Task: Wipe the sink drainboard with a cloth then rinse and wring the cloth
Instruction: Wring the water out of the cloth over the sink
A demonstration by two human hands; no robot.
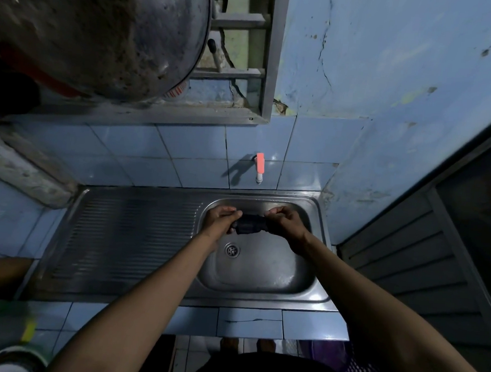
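A dark cloth (250,224), rolled into a tight twist, is held above the steel sink basin (265,270). My left hand (220,220) grips its left end and my right hand (283,222) grips its right end. The ribbed drainboard (132,236) lies to the left of the basin, with nothing on it. A tap with a pink handle (259,166) sticks out of the tiled wall above the basin; I see no water running from it. The drain (231,249) sits below my left wrist.
A large metal pot (98,33) hangs close overhead at the upper left, in front of a barred window (240,70). A concrete ledge (24,169) borders the drainboard's left. A dark louvred door (435,255) stands at the right. Blue tiled counter edge (250,321) runs in front.
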